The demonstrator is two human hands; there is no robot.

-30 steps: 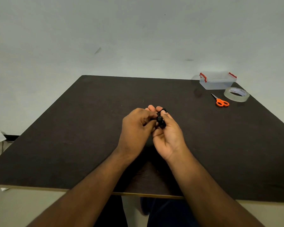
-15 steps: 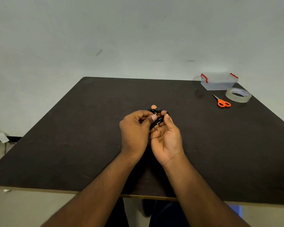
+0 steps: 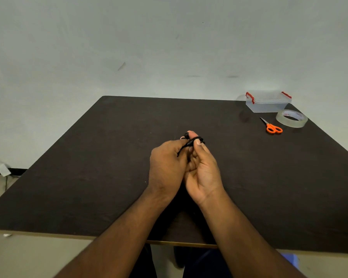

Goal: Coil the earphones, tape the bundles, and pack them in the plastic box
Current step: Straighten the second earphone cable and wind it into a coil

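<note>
**Winding the cord: keep the loops tight and even**

You are mid-coil, by the look of it; the thin black earphones (image 3: 191,141) sit between your two hands above the middle of the dark matt desk (image 3: 88,177), not resting on it; wind each turn beside the previous one rather than across it, keep light tension on the free strand, and tuck the earbud ends inside so the bundle holds its shape when the tape goes on; a slack turn will likely spring open once you let go, so pin the coil with a thumb before you reach away.

Your left hand (image 3: 167,167) is curled, its fingers closed around the cord that runs down across its knuckle side; your right hand (image 3: 203,169) is palm-up, its fingers (image 3: 197,142) bent in and pinching the loops against the thumb, with a few black turns wrapped round a fingertip at the top; neither hand is spread open; how much cord remains unwound I cannot tell, since the hands hide it.

The rest waits at the far right corner, well apart from your hands: the small clear plastic box with red latches (image 3: 267,102), lid on it seems; just beside it the roll of transparent tape (image 3: 291,118); near both, the orange-handled scissors (image 3: 271,127), blades closed; judge the taping and packing as not yet begun.
</note>
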